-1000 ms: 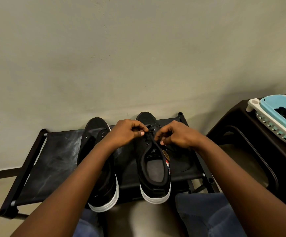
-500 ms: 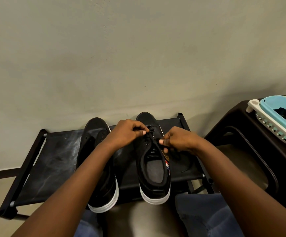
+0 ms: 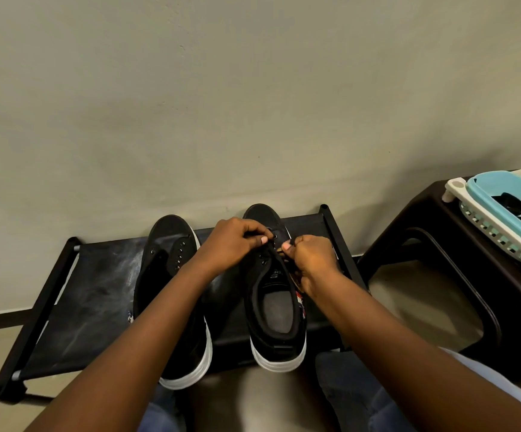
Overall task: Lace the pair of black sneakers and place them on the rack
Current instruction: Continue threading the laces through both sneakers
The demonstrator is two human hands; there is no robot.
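Observation:
Two black sneakers with white soles stand toes to the wall on a low black rack [image 3: 91,294]. The left sneaker [image 3: 172,294] has bare eyelets and my left forearm crosses over it. My left hand [image 3: 237,241] and my right hand [image 3: 310,257] meet over the front eyelets of the right sneaker [image 3: 276,310]. Each hand pinches a thin black lace [image 3: 273,246] between thumb and fingers. The lace is mostly hidden by my fingers.
A dark stool [image 3: 458,275] stands at the right with a white basket [image 3: 502,235] and a light blue lid [image 3: 514,198] on top. A plain wall rises behind the rack. My knees in blue jeans [image 3: 355,391] sit at the bottom.
My right hand has drawn back toward the shoe's tongue and turned, pulling on the lace. My left hand has stayed at the front eyelets.

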